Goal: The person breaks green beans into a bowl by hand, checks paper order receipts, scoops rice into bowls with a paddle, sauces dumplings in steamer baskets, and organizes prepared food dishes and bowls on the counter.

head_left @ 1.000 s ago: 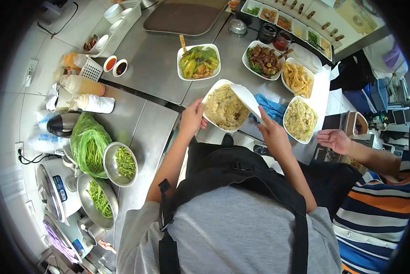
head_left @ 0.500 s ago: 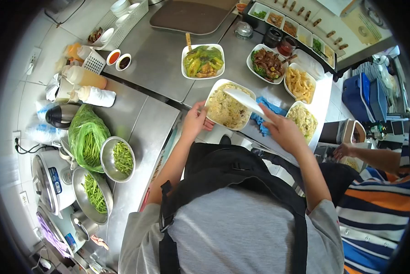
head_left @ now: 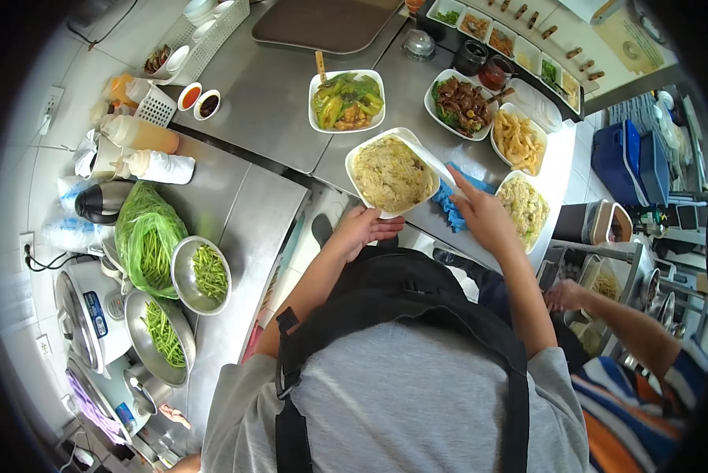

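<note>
A white bowl of fried rice (head_left: 393, 175) is in front of me at the counter's near edge. At its near rim, my left hand (head_left: 366, 229) lies palm up with its fingers stretched out; I cannot tell whether they bear its weight. My right hand (head_left: 482, 211) grips the handle of a white rice paddle (head_left: 426, 155), whose blade lies along the bowl's far right rim. Under and beside the paddle is a crumpled blue cloth (head_left: 450, 211). Close to my right hand stands a second bowl of fried rice (head_left: 521, 210).
Beyond are bowls of greens (head_left: 346, 102), dark meat (head_left: 460, 108) and pale fried strips (head_left: 518, 140). A brown tray (head_left: 322, 27) lies at the back. Steel bowls (head_left: 182, 276) of cut green vegetables stand left. A co-worker's hand (head_left: 567, 296) is at the right.
My left hand has gone from gripping the bowl's left side to lying flat at its near rim. The bowl has turned and shifted slightly left. The paddle has moved to its right rim.
</note>
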A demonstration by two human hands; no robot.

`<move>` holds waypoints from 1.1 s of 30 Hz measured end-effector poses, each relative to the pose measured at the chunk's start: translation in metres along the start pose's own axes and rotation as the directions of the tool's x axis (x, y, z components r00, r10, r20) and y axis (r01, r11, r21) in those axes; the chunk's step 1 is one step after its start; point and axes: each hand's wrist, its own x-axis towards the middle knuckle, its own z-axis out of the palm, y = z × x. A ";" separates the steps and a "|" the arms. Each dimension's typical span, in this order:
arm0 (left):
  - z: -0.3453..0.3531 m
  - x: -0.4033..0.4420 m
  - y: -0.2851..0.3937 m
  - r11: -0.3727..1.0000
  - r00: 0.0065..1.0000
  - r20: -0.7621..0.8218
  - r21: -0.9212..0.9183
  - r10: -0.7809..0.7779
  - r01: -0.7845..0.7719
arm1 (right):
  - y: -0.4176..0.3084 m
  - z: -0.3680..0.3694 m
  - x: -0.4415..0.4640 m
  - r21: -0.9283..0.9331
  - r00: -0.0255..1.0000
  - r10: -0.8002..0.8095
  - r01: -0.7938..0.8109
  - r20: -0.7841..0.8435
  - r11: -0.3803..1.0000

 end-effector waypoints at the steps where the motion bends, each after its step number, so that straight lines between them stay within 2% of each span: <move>1: -0.001 0.003 -0.001 0.999 0.999 0.039 -0.033 0.003 -0.002 | -0.001 0.009 -0.003 -0.017 1.000 0.018 -0.017 0.006 1.000; 3: -0.001 0.006 -0.002 0.997 0.996 0.089 -0.078 -0.012 0.019 | -0.010 0.029 -0.013 -0.052 0.999 0.050 -0.049 0.013 0.997; 4: 0.000 0.008 -0.003 0.994 0.993 0.114 -0.103 -0.018 0.030 | -0.010 0.037 -0.018 0.042 0.999 -0.015 0.017 -0.038 0.999; 7: 0.001 0.009 -0.006 0.986 0.984 0.170 -0.153 -0.047 0.073 | -0.011 0.032 -0.021 0.137 0.994 -0.001 0.015 -0.107 0.990; 11: 0.008 0.015 -0.007 0.977 0.977 0.207 -0.194 -0.052 0.093 | -0.002 0.035 -0.027 0.108 0.995 0.081 -0.074 -0.061 0.991; 15: 0.004 0.024 -0.013 0.972 0.970 0.230 -0.199 -0.075 0.122 | 0.001 0.059 -0.031 0.145 0.982 -0.023 0.050 -0.188 0.988; 19: 0.001 0.022 -0.008 0.976 0.980 0.194 -0.202 -0.034 0.074 | -0.001 0.002 -0.046 0.253 0.985 0.150 -0.126 -0.079 0.959; 20: 0.002 0.022 -0.007 0.983 0.986 0.166 -0.176 -0.019 0.049 | 0.007 -0.011 -0.054 0.284 0.975 0.176 -0.132 -0.138 0.950; 21: 0.003 0.022 -0.003 0.977 0.978 0.195 -0.184 -0.070 0.106 | 0.018 -0.022 -0.062 0.269 0.957 0.117 -0.043 -0.264 0.962; 22: 0.004 0.022 0.003 0.968 0.968 0.224 -0.191 -0.116 0.161 | 0.020 -0.043 -0.073 0.283 0.941 0.266 -0.202 -0.210 0.938; 23: 0.007 0.023 0.007 0.956 0.953 0.255 -0.197 -0.163 0.216 | 0.025 -0.059 -0.083 0.213 0.910 0.352 -0.308 -0.219 0.927; 24: 0.016 0.024 0.011 0.954 0.928 0.291 -0.113 -0.235 0.277 | 0.030 -0.075 -0.094 0.145 0.872 0.435 -0.411 -0.226 0.900; 26: 0.039 0.033 0.014 0.921 0.858 0.343 0.064 -0.382 0.384 | 0.065 -0.080 -0.115 0.163 0.830 0.471 -0.442 -0.300 0.882; 29: 0.077 0.064 -0.006 0.865 0.801 0.434 0.463 -0.411 0.193 | 0.067 -0.092 -0.122 0.178 0.732 0.643 -0.618 -0.224 0.766; 30: 0.092 0.074 -0.013 0.862 0.821 0.421 0.483 -0.385 0.157 | 0.068 -0.094 -0.124 0.185 0.702 0.685 -0.660 -0.195 0.728; 31: 0.108 0.083 -0.020 0.856 0.841 0.408 0.502 -0.357 0.120 | 0.079 -0.080 -0.126 0.231 0.756 0.583 -0.536 -0.297 0.812; 33: 0.128 0.105 -0.031 0.863 0.877 0.386 0.502 -0.285 0.059 | 0.084 -0.060 -0.130 0.103 0.781 0.587 -0.580 -0.213 0.808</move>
